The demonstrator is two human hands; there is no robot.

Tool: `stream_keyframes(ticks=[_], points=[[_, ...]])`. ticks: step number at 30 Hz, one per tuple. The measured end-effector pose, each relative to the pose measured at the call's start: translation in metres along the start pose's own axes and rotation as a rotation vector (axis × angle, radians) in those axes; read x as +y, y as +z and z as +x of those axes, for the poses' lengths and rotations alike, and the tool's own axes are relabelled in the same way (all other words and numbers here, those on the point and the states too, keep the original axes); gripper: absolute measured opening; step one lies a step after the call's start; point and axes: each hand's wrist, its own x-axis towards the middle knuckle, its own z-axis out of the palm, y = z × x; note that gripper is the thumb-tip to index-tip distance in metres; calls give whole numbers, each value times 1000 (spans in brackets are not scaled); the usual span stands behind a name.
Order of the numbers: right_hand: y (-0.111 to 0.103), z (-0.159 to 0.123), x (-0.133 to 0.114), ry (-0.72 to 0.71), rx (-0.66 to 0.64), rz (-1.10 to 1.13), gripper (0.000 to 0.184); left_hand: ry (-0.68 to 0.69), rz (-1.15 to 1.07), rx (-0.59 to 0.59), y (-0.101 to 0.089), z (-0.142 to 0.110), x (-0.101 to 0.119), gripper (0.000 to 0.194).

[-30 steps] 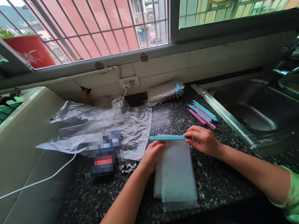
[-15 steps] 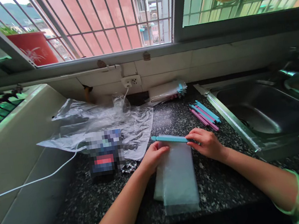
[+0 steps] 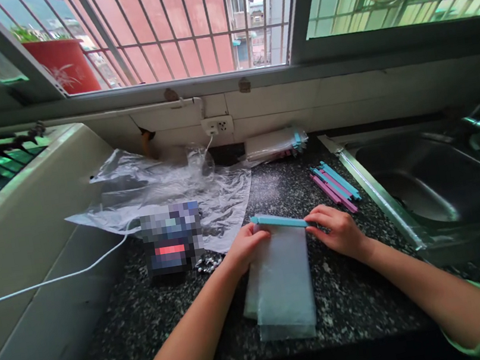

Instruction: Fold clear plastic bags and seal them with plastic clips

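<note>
A pale blue bag-sealing clip [image 3: 280,221] lies across the top edge of a clear plastic bag [image 3: 283,288], low over the dark speckled counter. My left hand [image 3: 246,247] pinches the bag's upper left corner just under the clip, thumb on top and fingers mostly hidden behind. The clip's right end is pinched between the thumb and fingers of my right hand [image 3: 338,230]. More clear plastic shows beneath the bag at its left side. Beyond my right hand, several loose blue and pink sealing clips [image 3: 335,185] lie in a small pile.
Crumpled clear plastic sheeting [image 3: 224,197] spreads at the back left, beside a blurred-out item [image 3: 172,241]. A bundle of clear bags [image 3: 275,143] with clips lies by the wall, near a socket [image 3: 218,125]. The steel sink [image 3: 420,177] is on the right.
The view has swung slightly left. The clip sits a little farther right across the bag's top, with both hands keeping their pinches.
</note>
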Motion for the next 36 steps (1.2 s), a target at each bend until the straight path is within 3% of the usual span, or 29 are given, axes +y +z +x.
stream_keyframes(ticks=[14,19,27,36], points=[[-3,0,1,6,4,20,8,82,-110,-23,-9,-1,6,28],[-2,0,0,-17,-17,83,8,110,-46,82,-5,0,4,38],[-9,3,0,97,-30,117,36,81,-141,156,-6,2,5,39],[0,-4,-4,-11,-187,-76,23,133,-21,128,4,-1,-5,45]])
